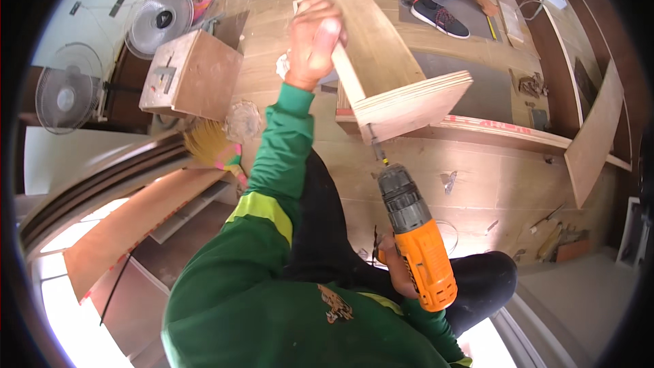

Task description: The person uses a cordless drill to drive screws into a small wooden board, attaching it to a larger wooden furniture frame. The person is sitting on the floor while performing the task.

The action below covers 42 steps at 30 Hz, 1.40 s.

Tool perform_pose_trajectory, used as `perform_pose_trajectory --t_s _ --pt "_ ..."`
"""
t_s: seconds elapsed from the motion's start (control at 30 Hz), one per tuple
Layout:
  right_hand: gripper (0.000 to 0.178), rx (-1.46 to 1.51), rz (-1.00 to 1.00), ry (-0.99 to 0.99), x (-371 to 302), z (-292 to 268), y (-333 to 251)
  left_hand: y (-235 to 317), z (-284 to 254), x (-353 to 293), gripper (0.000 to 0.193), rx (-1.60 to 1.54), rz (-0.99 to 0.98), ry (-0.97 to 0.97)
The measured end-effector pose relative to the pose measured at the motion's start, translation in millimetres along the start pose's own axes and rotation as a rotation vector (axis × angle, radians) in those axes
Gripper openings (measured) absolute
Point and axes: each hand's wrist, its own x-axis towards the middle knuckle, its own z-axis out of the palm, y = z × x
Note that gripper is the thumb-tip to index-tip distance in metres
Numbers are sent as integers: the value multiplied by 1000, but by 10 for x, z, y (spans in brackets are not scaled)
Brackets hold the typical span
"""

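Observation:
My left hand (315,46) is closed round the side edge of a long plywood box frame (371,31), which slants away from me with a square-cut end panel (415,105) facing me. In my right hand (397,266), at the grip, is an orange and black cordless drill (426,255). Its bit (378,144) points up and touches or nearly touches the lower left corner of the end panel. The drill body hides part of my right fingers. Whether a screw sits at the tip is too small to tell.
Two fans (161,20) and a wooden box (194,71) stand at the left, with a straw broom (208,146) below. A co-worker's shoe (439,17) and hand are at the top right, beside a tape measure. A long board (504,131) and a leaning panel (594,133) lie to the right.

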Motion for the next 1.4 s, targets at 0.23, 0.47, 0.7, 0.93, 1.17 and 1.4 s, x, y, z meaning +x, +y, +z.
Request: perform_pose_trajectory --t_s 0.23,0.47,0.7,0.93,1.17,1.4 --pt "10 -144 186 17 -176 49 58 133 199 -53 68 -175 -208 194" --pt "11 -131 248 5 -157 69 -41 186 171 12 66 -153 -156 196" --pt "14 -55 271 27 -35 50 -104 197 167 2 67 -134 -150 217" --pt "28 288 718 283 -170 57 -55 140 185 -99 55 -304 -322 239" --pt "21 -102 275 245 43 162 -81 183 244 -234 60 -570 -599 379" --pt "23 -189 -71 489 101 207 137 237 246 -193 60 -581 -555 409"
